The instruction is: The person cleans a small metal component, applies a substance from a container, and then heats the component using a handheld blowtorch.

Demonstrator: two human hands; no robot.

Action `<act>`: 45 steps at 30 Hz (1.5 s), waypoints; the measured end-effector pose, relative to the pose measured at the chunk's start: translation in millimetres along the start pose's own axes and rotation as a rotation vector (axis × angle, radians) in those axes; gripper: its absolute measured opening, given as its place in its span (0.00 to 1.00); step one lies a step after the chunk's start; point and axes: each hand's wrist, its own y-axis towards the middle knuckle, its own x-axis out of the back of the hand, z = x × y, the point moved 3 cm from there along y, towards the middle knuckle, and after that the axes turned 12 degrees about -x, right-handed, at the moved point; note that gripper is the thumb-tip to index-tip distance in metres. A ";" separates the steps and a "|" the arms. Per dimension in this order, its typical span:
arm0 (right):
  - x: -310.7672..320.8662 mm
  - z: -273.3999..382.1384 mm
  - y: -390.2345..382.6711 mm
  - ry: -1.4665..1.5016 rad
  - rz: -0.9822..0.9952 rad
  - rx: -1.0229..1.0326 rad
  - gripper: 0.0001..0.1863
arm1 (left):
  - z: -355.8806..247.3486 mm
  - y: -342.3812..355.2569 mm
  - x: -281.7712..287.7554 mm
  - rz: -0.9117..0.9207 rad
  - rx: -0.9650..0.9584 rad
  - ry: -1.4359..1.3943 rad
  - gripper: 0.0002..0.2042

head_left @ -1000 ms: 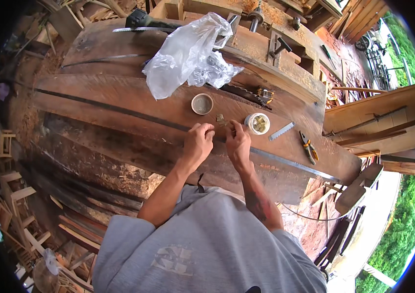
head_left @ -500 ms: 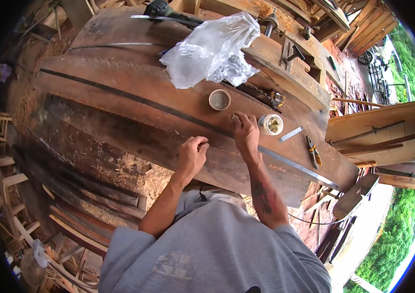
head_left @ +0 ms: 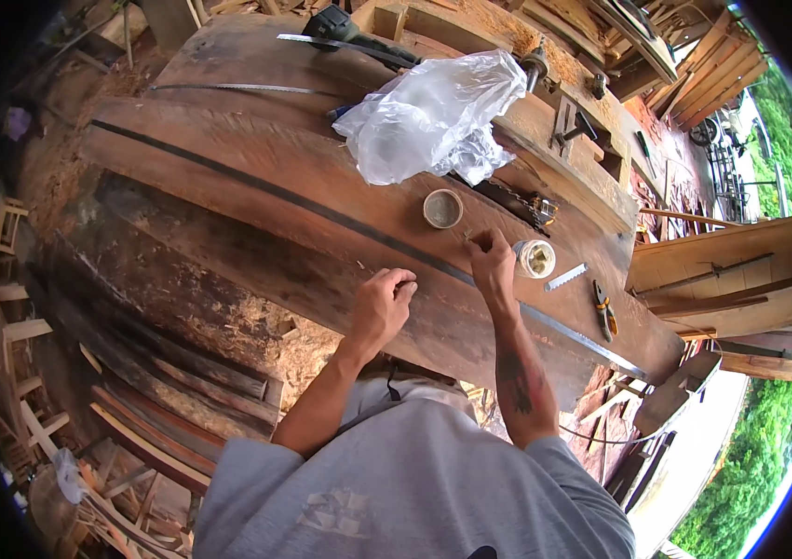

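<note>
My right hand (head_left: 493, 268) is closed in a pinch above the brown wooden board (head_left: 256, 163), just left of an open white jar (head_left: 534, 259) with pale, lumpy contents. Something small and thin seems to show at its fingertips, too small to name. To my left, my left hand (head_left: 383, 303) hovers near the board's front edge, its fingers curled toward the thumb; what they hold, if anything, is hidden. A round cup or lid (head_left: 442, 209) sits beyond my right hand. Between the hands, a long metal strip (head_left: 321, 221) runs lengthwise along the board.
A crumpled clear plastic bag (head_left: 428, 112) lies at the far side, by a dark power tool (head_left: 332, 26). Pliers (head_left: 605, 312) and a short toothed blade piece (head_left: 565, 277) lie right of the jar. Drill bits (head_left: 528, 210) rest behind it. A wooden frame (head_left: 591, 168) stands farther back.
The whole scene has shifted slightly right and down in the picture. Both hands keep nearly the same places over the board, with their fingers still closed.
</note>
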 end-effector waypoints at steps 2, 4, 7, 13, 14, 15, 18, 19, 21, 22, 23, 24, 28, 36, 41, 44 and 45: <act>-1.1 -1.6 -7.6 0.159 0.062 -0.101 0.09 | -2.1 2.9 -2.4 0.011 0.015 -0.030 0.08; 5.2 5.9 -29.2 0.313 0.114 -0.216 0.08 | -11.7 6.5 -2.4 0.031 0.027 -0.074 0.09; 15.4 15.9 -62.9 0.926 0.360 -0.390 0.04 | -35.4 10.1 -10.6 0.035 0.061 -0.222 0.11; 85.8 14.8 -114.0 1.293 0.419 -0.491 0.02 | -91.4 3.7 -56.2 0.142 0.090 -0.668 0.12; 100.2 11.0 -123.6 1.309 0.397 -0.486 0.03 | -102.5 -0.6 -66.9 0.160 0.089 -0.768 0.10; 114.5 5.4 -134.8 1.346 0.339 -0.448 0.03 | -113.7 -5.5 -73.3 0.208 0.050 -0.723 0.08; 162.5 -25.9 -176.4 1.248 0.140 -0.330 0.04 | -158.6 -27.8 -106.1 0.325 -0.137 -0.624 0.04; 179.4 -41.8 -194.9 1.204 0.064 -0.322 0.06 | -179.0 -41.7 -122.1 0.364 -0.206 -0.600 0.03; 215.6 -77.6 -237.8 1.165 -0.107 -0.329 0.10 | -207.1 -74.1 -159.0 0.487 -0.387 -0.471 0.02; 235.0 -97.3 -260.0 1.171 -0.214 -0.339 0.13 | -234.5 -97.0 -182.1 0.616 -0.243 -0.574 0.02; 256.3 -115.4 -289.2 1.165 -0.268 -0.370 0.19 | -251.1 -120.4 -204.4 0.719 -0.301 -0.500 0.02; 275.3 -136.5 -318.3 1.141 -0.382 -0.349 0.15 | -265.6 -145.3 -224.9 0.814 -0.358 -0.418 0.02; 335.9 -204.8 -441.8 0.844 -0.518 -0.527 0.09 | -291.0 -253.8 -301.8 1.142 -0.358 -0.544 0.04; 402.8 -290.5 -573.1 1.075 -0.854 -0.537 0.06 | -368.3 -386.7 -408.5 1.641 -0.509 -0.502 0.09; 436.0 -340.6 -552.7 1.213 -0.938 -0.431 0.06 | -398.1 -385.8 -468.6 1.648 -0.503 -0.435 0.08; 467.0 -357.2 -523.0 1.344 -1.007 -0.388 0.06 | -412.0 -381.1 -502.7 1.597 -0.364 -0.421 0.07; 476.8 -367.3 -511.3 1.429 -1.013 -0.353 0.07 | -421.4 -378.2 -511.9 1.524 -0.314 -0.447 0.07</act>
